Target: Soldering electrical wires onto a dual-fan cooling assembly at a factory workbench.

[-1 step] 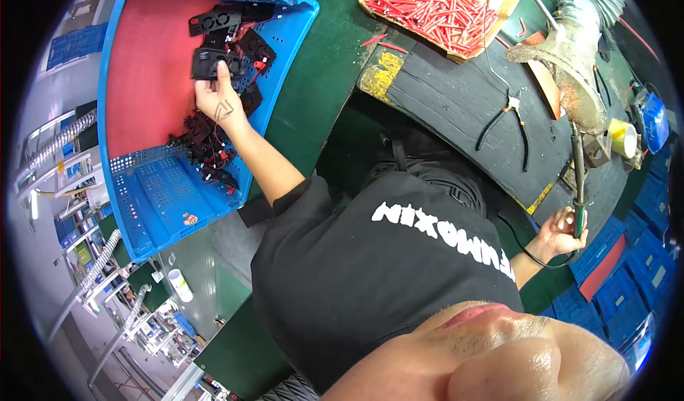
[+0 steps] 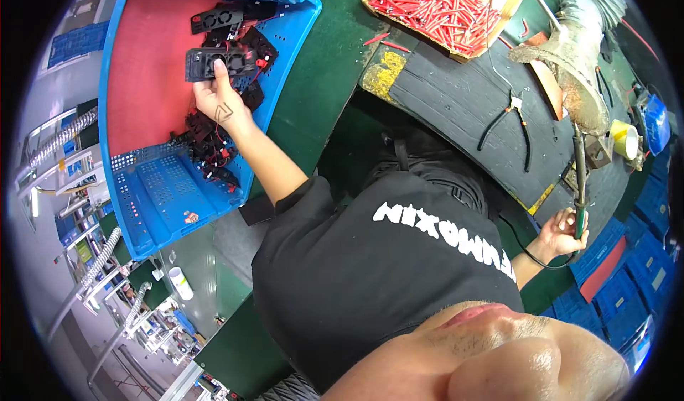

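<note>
My left hand (image 2: 219, 102) reaches into a blue plastic crate (image 2: 281, 98) and is closed on a black twin-fan unit (image 2: 201, 66). The thumb lies on its top face; the other fingers are mostly hidden beneath it. Beside and under it lie several more black fan units (image 2: 216, 19) with red and black wires. At the right, my right hand (image 2: 561, 235) is wrapped round the green handle of a soldering iron (image 2: 580, 169). The iron's metal barrel points away from me, and its far end meets the rim of a dirty funnel-shaped fume hood (image 2: 566, 59), where the tip is hidden.
A cardboard tray (image 2: 464, 57) of red sleeved pieces stands at the far edge of the black bench mat (image 2: 442, 91). Black-handled pliers (image 2: 513, 105) lie on the mat. A yellowish tape roll (image 2: 625, 140) sits beyond the iron. Blue crates (image 2: 634, 280) are stacked at the far right.
The fan unit in my left hand has turned and shifted slightly left, showing more of its fan face. My right hand and the soldering iron have stayed put.
</note>
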Motion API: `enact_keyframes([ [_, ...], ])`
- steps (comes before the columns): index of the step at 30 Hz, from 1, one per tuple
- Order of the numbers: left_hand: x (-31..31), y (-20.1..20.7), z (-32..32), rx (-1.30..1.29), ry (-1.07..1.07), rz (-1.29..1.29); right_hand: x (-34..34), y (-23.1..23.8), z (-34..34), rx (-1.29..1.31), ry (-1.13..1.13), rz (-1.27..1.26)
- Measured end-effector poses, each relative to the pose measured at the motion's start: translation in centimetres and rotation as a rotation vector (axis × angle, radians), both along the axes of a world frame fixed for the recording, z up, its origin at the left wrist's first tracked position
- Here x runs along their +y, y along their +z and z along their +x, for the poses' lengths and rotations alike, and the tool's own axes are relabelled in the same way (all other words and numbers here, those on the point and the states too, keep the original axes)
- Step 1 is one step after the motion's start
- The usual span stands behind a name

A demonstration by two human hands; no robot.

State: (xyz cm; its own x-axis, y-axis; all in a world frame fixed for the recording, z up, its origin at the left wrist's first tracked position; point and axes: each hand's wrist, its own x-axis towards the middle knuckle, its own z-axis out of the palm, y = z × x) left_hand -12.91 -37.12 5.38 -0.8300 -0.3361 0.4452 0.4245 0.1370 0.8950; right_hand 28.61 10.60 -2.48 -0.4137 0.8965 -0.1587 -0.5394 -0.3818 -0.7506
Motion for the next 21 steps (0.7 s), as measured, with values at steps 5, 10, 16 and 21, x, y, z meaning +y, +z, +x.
enact_keyframes([
  [5,7.9,2.4,3.8,-0.140,-0.366,0.318,-0.1,-0.2,0.3,-0.017,-0.007,-0.018],
  [10,17.4,-1.4,7.5,-0.329,-0.810,0.510,0.0,0.1,0.2,-0.039,0.006,-0.028],
  [16,26.1,-3.0,12.7,-0.704,-1.139,0.614,-0.8,0.2,2.0,0.057,-0.100,-0.065],
  [21,30.6,-5.3,14.7,-1.075,-1.254,0.729,-2.0,-0.6,4.1,0.183,-0.139,-0.046],
])
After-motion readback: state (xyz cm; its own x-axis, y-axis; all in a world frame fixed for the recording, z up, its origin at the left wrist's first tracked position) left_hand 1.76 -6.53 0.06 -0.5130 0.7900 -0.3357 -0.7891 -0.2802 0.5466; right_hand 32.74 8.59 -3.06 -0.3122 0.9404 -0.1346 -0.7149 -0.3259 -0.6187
